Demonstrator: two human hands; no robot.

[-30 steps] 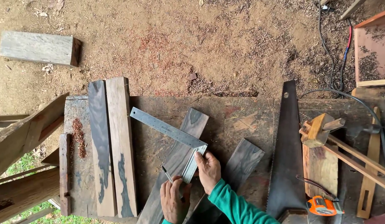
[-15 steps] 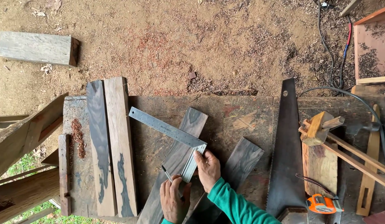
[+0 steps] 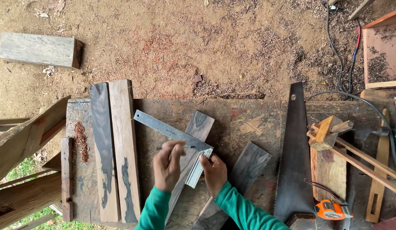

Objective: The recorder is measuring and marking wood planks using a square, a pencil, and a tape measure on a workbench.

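Far left, a grey timber block [image 3: 38, 50] lies on the sawdust ground, well apart from the surface [image 3: 249, 123]. On the surface's left part I see two long planks [image 3: 115, 149] side by side, one dark, one pale.

My left hand [image 3: 167, 167] is clenched on a pencil [image 3: 186, 146], its tip at the blade of the steel square [image 3: 174, 134]. The square lies across a narrow dark board [image 3: 193, 147], which runs slantwise up from near my body. My right hand [image 3: 213, 172] presses on the square's stock [image 3: 200, 168], fingers flat, not closed round anything.

Just right, a second dark board [image 3: 249, 164] lies slantwise; further on a handsaw [image 3: 294, 157], teeth facing left, then a mallet [image 3: 328, 132] and an orange tape measure [image 3: 330, 209].

Risk, as I judge it: the square is pinned only by the right hand's pressure. If that eases, or the pencil pushes hard against the blade, the square could pivot and the line run crooked. The narrow board is unclamped and may shift too.
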